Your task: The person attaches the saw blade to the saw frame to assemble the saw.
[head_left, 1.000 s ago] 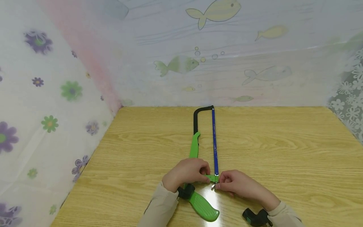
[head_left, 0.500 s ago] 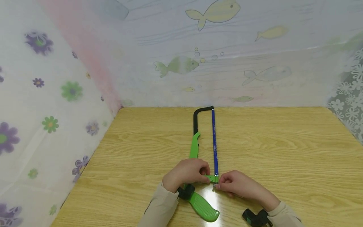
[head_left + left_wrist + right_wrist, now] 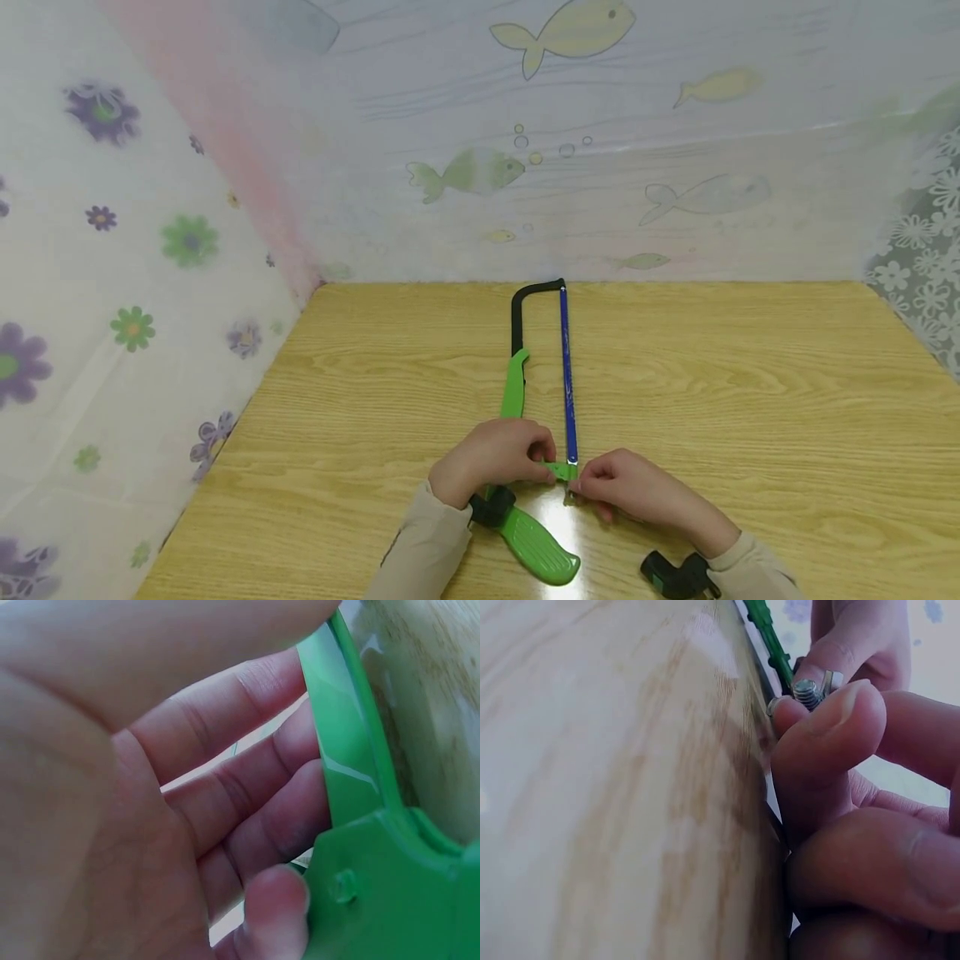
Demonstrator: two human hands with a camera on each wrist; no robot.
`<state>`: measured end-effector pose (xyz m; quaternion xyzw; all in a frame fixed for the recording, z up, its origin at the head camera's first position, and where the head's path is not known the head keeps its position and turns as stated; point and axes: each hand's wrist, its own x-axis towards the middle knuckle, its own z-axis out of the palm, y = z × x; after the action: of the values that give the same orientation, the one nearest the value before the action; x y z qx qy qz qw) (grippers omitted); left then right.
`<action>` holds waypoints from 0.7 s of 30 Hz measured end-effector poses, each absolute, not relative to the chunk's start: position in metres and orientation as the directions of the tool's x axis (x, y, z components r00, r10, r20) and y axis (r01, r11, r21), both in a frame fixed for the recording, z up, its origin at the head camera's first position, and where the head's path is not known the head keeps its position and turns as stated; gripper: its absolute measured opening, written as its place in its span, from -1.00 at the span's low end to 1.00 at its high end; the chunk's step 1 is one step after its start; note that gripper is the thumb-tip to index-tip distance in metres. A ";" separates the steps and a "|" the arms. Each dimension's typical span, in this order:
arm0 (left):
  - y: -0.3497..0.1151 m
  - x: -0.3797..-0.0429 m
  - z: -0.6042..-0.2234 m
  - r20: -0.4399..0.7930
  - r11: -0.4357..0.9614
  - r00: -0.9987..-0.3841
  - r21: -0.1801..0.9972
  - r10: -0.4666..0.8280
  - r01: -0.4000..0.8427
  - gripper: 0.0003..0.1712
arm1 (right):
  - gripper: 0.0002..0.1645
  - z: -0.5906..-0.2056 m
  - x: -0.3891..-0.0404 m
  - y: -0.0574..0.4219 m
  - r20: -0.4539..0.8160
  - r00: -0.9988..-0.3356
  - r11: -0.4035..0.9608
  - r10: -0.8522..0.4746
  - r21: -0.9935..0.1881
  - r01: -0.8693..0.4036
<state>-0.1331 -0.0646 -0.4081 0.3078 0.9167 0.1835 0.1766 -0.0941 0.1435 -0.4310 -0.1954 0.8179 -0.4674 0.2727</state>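
A hacksaw lies on the wooden table, its black front bow (image 3: 517, 321) pointing away and its green handle (image 3: 542, 548) toward me. The blue blade (image 3: 567, 375) runs along its right side. My left hand (image 3: 495, 454) holds the green frame (image 3: 352, 757) near the blade's near end, fingertips and thumb against it. Just below that end, my right hand (image 3: 637, 487) pinches a small metal wing nut (image 3: 568, 498) between thumb and forefinger. The right wrist view shows the threaded screw end (image 3: 805, 691) sticking out beside the fingertips.
The wooden table (image 3: 712, 367) reaches back to a curtain (image 3: 450, 100) printed with fish. Another curtain (image 3: 45, 250) with flowers hangs along the left. Each wrist wears a black camera mount; the right one (image 3: 678, 575) sits close over the table.
The wing nut has turned, and my right thumb and forefinger have shifted slightly around it. My left hand and the hacksaw have stayed put.
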 end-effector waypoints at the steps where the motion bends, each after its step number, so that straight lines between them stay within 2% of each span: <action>1: -0.065 -0.133 -0.408 -0.210 0.744 -0.749 0.444 0.628 0.499 -0.83 | -0.59 -0.431 -0.094 0.143 -0.265 -0.775 0.484 -0.574 -0.873 -0.060; 6: -0.065 -0.134 -0.409 -0.208 0.743 -0.752 0.451 0.626 0.495 -0.82 | -0.62 -0.430 -0.095 0.143 -0.263 -0.771 0.475 -0.580 -0.878 -0.058; 21: -0.064 -0.132 -0.406 -0.219 0.750 -0.756 0.455 0.617 0.480 -0.82 | -0.52 -0.428 -0.094 0.139 -0.302 -0.783 0.545 -0.544 -0.836 -0.056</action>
<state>-0.1317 -0.0640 -0.4057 0.2990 0.9176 0.1891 0.1812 -0.0945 0.1395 -0.4285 -0.1799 0.8344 -0.4417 0.2762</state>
